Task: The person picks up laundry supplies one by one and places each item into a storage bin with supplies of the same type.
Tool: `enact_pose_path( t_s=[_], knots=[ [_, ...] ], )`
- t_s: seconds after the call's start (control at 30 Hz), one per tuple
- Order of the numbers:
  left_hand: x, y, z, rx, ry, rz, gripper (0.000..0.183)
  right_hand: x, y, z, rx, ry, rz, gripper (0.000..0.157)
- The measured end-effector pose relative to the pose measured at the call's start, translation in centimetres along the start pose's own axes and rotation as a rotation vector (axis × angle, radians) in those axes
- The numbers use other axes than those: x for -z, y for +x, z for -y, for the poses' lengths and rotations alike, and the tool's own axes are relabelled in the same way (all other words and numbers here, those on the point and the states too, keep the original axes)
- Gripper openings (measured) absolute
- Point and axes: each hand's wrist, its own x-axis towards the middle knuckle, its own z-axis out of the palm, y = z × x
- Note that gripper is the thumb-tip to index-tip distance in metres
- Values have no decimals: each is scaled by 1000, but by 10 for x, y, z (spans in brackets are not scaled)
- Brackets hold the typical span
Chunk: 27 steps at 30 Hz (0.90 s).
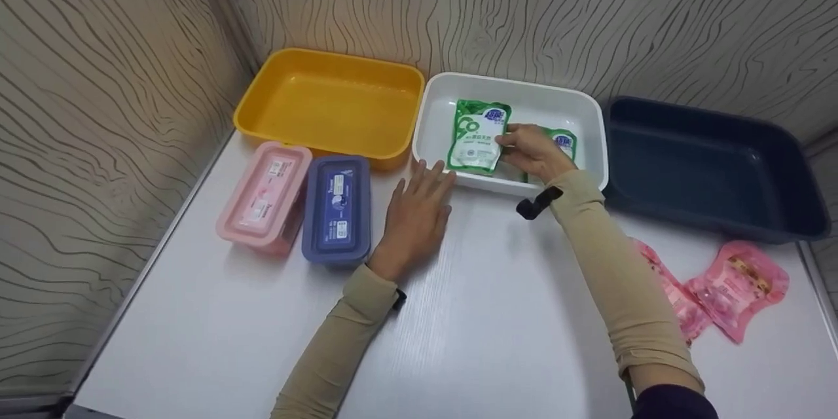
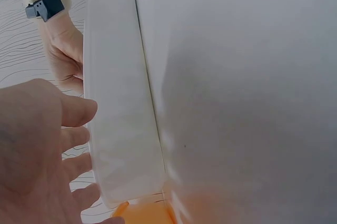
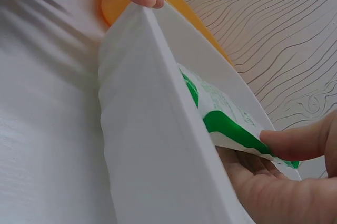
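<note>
Inside the white tray (image 1: 438,88) my right hand (image 1: 535,152) pinches the edge of a green and white pouch (image 1: 481,137), thumb on top and fingers beneath, as the right wrist view shows with the pouch (image 3: 231,124). A second green and white pouch (image 1: 564,141) lies in the tray, partly hidden behind that hand. My left hand (image 1: 417,219) has its fingers extended, the fingertips at the tray's front rim near its left corner. In the left wrist view the left hand (image 2: 47,145) is spread beside the tray wall (image 2: 118,92).
A yellow tray (image 1: 327,62) stands left of the white one, a dark blue tray (image 1: 707,170) right. A pink lidded box (image 1: 265,200) and a blue lidded box (image 1: 337,209) sit front left. Two pink pouches (image 1: 740,288) lie front right, one partly behind the right forearm. Patterned walls enclose the back.
</note>
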Motion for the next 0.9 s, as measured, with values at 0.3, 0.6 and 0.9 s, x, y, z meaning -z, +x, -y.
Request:
enact_pose_path(
  t_s=[0.3, 0.6, 0.9],
  knots=[
    [0, 2, -1, -17, 55, 8, 60, 0, 7, -9, -18, -82, -42, 75],
    [-1, 1, -2, -7, 36, 3, 60, -2, 8, -12, -28, -84, -38, 73],
    [1, 0, 0, -4, 25, -7, 60, -4, 10, -13, -54, -10, -30, 63]
  ],
)
